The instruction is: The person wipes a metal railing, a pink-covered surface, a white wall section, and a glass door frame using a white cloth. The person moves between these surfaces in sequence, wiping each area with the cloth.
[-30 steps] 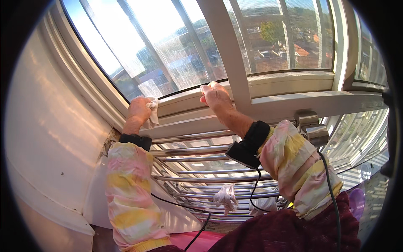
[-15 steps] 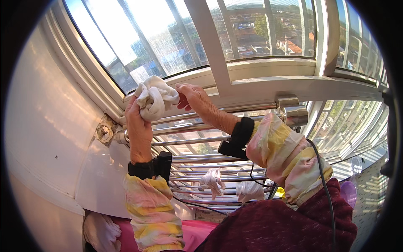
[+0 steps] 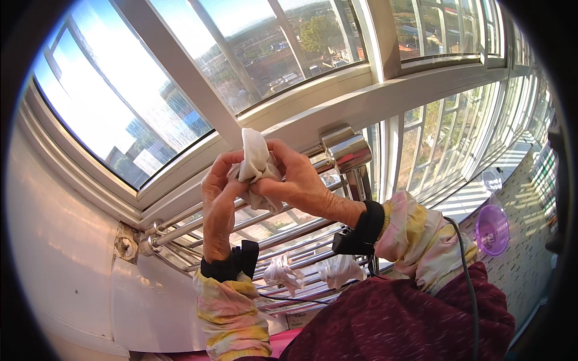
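A crumpled white cloth [image 3: 256,156] is bunched up between my two hands, above the metal bars of a drying rack [image 3: 241,225]. My left hand [image 3: 220,195] grips its left side, thumb pressed on the front and fingers bent behind. On the other side my right hand [image 3: 298,180] pinches the cloth, fingers curled over the back and thumb in front. One fold of the cloth sticks up between the hands, and a looser part hangs under the thumbs. Whether it is a sock or another small garment, I cannot tell.
Two pale cloths, a left one [image 3: 283,274] and a right one [image 3: 340,271], hang over the lower bars. Barred windows [image 3: 283,48] run behind the rack. A purple basin [image 3: 492,230] stands at the right. A black cable [image 3: 466,271] runs along my right sleeve.
My right hand has closed onto the cloth, where before it was at its right edge. Both hands are now close together around it. The view has swung to the right, bringing the purple basin into sight.
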Motion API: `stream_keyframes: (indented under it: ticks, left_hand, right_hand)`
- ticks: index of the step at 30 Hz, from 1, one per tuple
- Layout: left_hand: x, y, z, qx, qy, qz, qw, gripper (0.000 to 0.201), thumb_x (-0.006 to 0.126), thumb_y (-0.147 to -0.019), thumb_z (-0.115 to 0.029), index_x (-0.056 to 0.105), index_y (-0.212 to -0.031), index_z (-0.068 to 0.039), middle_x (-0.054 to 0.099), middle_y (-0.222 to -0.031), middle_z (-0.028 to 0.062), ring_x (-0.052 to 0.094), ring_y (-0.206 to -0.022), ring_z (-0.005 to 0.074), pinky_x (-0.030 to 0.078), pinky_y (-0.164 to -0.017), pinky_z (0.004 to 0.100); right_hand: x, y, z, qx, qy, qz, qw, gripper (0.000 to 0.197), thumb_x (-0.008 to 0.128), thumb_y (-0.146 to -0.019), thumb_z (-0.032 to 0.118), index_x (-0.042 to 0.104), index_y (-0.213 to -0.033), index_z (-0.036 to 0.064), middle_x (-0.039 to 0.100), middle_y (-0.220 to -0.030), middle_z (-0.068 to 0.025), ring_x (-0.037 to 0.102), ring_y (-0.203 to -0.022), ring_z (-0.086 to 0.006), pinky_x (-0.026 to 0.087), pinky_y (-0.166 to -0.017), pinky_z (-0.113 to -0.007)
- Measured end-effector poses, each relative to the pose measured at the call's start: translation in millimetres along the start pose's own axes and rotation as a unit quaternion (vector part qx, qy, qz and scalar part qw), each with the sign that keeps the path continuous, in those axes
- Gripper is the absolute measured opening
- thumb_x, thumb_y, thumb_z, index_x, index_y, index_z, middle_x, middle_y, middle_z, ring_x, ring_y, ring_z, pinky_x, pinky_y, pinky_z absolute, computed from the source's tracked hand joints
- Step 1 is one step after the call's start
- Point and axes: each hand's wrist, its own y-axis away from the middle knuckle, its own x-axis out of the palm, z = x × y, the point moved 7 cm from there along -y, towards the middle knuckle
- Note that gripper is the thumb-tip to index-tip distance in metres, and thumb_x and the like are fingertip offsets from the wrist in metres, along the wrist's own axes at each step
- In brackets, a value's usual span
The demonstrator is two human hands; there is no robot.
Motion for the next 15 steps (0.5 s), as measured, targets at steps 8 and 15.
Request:
stream_keyframes:
  ticks: [8,15]
  left_hand:
    - [-21.0,-49.8,-13.9,0.081,-0.248,-0.207,0.943,0.039,0.070,-0.085,-0.027,0.054,-0.105,0.002,0.057,-0.091,0.0081,0.060,-0.068,0.0137,0.049,-0.056,0.0233]
    - [-41.6,-71.1,-2.2,0.052,-0.514,-0.288,0.806,0.059,0.074,-0.073,-0.052,0.053,-0.097,-0.003,0.054,-0.074,0.0063,0.056,-0.068,0.0209,0.045,-0.065,0.0380]
  right_hand:
    - [-25.8,-9.6,-7.6,-0.015,0.103,-0.036,0.994,0.050,0.057,-0.070,0.033,0.060,-0.104,-0.0027,0.064,-0.084,-0.0256,0.062,-0.081,-0.0425,0.049,-0.076,-0.045]
    - [-28.1,-13.7,-11.7,-0.001,0.041,-0.039,0.998,0.050,0.054,-0.067,0.034,0.059,-0.095,-0.0070,0.062,-0.081,-0.0277,0.060,-0.078,-0.0424,0.048,-0.073,-0.045]
